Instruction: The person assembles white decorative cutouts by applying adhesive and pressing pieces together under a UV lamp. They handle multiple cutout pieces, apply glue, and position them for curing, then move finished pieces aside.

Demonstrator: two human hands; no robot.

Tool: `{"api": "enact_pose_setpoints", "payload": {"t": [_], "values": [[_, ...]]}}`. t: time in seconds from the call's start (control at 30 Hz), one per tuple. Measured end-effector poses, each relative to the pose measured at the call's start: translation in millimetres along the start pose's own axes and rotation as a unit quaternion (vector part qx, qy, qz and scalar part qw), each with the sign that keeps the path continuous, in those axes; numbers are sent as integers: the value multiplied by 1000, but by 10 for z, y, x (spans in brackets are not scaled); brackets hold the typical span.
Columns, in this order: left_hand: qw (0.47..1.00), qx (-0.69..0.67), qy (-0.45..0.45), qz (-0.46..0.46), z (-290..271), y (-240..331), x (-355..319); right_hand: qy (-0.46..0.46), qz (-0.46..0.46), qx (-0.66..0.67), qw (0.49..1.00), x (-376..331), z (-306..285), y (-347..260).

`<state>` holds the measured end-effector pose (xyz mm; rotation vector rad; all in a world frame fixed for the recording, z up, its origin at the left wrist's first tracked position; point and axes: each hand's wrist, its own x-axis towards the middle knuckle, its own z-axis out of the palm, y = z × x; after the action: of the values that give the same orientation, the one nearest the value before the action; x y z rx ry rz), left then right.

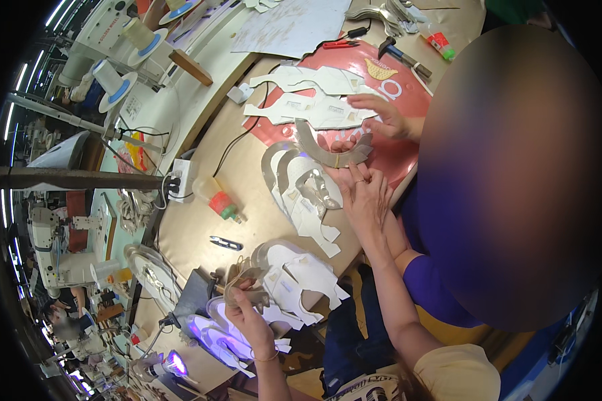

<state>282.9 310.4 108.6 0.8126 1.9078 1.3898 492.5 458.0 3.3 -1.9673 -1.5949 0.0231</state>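
My left hand (pixel 251 319), low in the view, is closed on a bundle of grey-beige cut pieces (pixel 239 275). My right hand (pixel 368 200) reaches in from the lower right, fingers stretched out, at a curved stack of grey strips (pixel 320 155) with a band round it. A co-worker's hand (pixel 344 175), partly hidden beneath mine, holds that stack. The co-worker's other hand (pixel 384 115) is spread over white cut pieces (pixel 308 108). Between my hands lie white and grey shoe-upper-like pieces (pixel 304 194); more white pieces (pixel 291 284) lie beside my left hand.
A co-worker in purple (pixel 441 291) sits at the right. On the brown table are thread snips (pixel 226 243), a bottle with a green cap (pixel 217 200), a hammer (pixel 405 57) and a red sheet (pixel 401 154). A lit lamp (pixel 174 364) and sewing machines (pixel 53 247) are at the left.
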Motion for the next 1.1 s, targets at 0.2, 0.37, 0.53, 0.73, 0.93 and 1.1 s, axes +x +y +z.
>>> {"api": "enact_pose_setpoints", "payload": {"t": [0.2, 0.37, 0.53, 0.73, 0.93, 1.1], "values": [[999, 14, -19, -26, 52, -54, -110, -37, 42, 15, 998, -77, 102, -39], [999, -18, -37, -34, 96, -36, -138, -13, 30, -17, 999, -96, 22, -73], [998, -17, -47, -38, 111, -22, -125, 2, -37, 111, 993, -220, -58, -244], [996, -13, -48, -70, 66, -132, -128, -296, -61, 551, 778, -537, -302, -883], [996, -60, -48, -36, -41, -204, -189, -368, -80, 578, 724, -692, -362, -1193], [998, -11, -49, -22, -95, -161, -226, -379, -172, 521, 745, -681, -326, -1215]]}}
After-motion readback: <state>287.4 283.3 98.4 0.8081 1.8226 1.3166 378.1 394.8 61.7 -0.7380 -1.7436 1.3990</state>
